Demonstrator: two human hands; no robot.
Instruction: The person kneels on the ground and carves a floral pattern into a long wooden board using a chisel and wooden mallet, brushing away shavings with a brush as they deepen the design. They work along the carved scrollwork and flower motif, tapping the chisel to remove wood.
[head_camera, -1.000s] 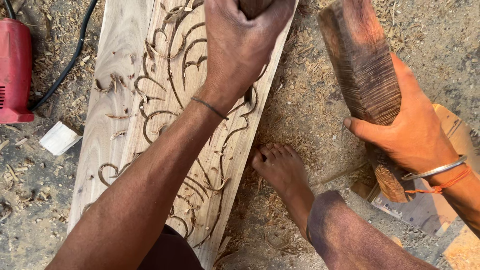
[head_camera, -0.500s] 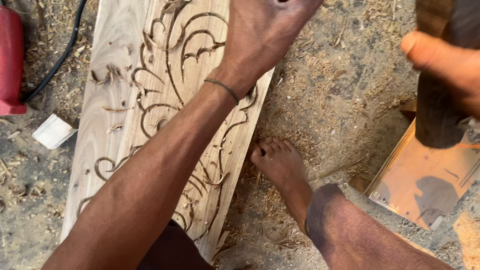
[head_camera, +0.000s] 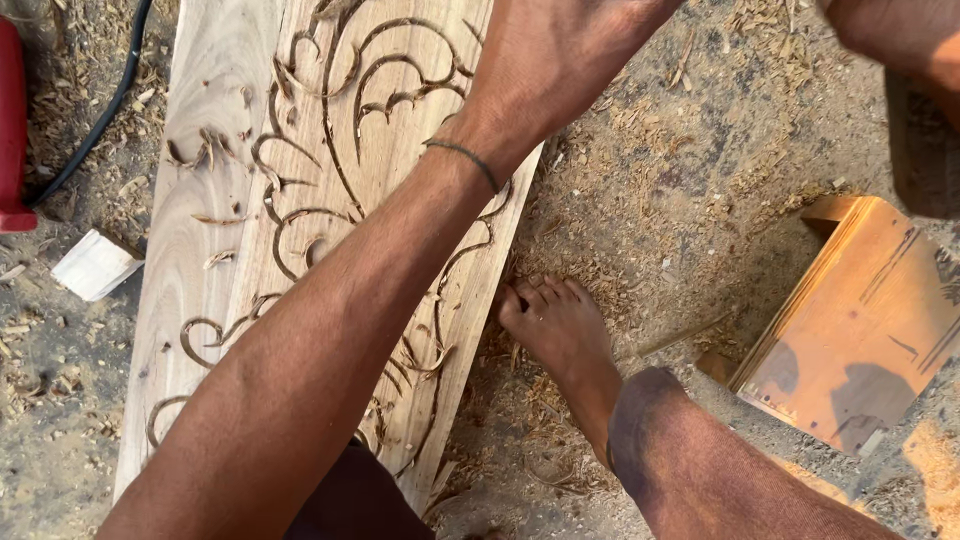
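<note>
Ground: bare dirt (head_camera: 690, 170) strewn with sawdust and wood shavings, head view only.
Plank: long pale carved plank (head_camera: 230, 130) lies flat on the dirt, scroll and leaf pattern cut into it, loose curls of shaving on its face.
Left hand: left hand (head_camera: 560, 50) reaches across the plank's upper right edge, back of hand up, fingers cut off by the top of the frame; cannot tell if it grips anything. Thin dark band at the wrist.
Right hand: right hand (head_camera: 900, 35) at the top right corner, only part showing; grip not readable. Dark blurred shape (head_camera: 925, 150) just below it, kind unclear.
Foot: bare foot (head_camera: 560, 330) on the dirt, just beside the plank's right edge.
Containers: none seen; orange-brown board (head_camera: 860, 330) lies flat at right.
Left edge: red power tool (head_camera: 12, 130) with black cable (head_camera: 100, 120), small white block (head_camera: 95, 265) near the plank.
</note>
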